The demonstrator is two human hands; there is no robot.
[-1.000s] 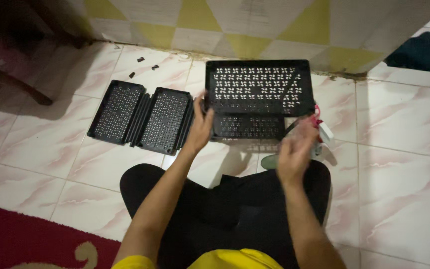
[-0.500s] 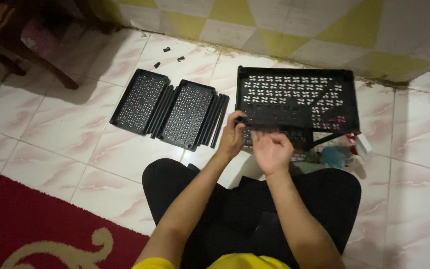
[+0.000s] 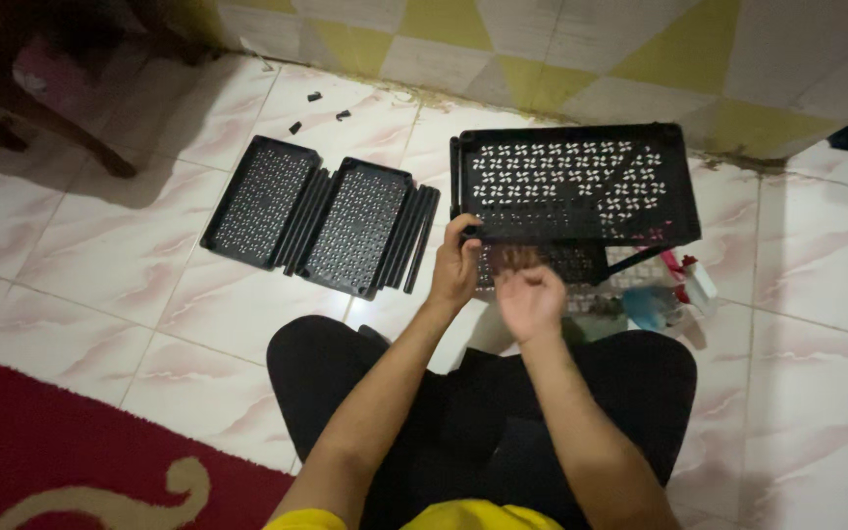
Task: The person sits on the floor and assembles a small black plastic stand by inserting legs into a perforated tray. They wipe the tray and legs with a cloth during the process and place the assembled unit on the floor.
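Left hand [image 3: 455, 263] grips the front-left corner of the black perforated rack [image 3: 573, 186] on the floor tiles [image 3: 100, 265]; right hand [image 3: 532, 299] hovers blurred, fingers loosely spread; 1-handed, the rack could tip.

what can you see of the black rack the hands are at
The rack looks like black plastic, with a flat top shelf pierced by rows of pinwheel cut-outs and a raised rim. A second perforated shelf shows beneath its near edge, with a dark leg at the right. It stands on the tiled floor near the wall, in front of the seated person. The left hand grips its near left corner; the right hand is blurred just before it, contact unclear.
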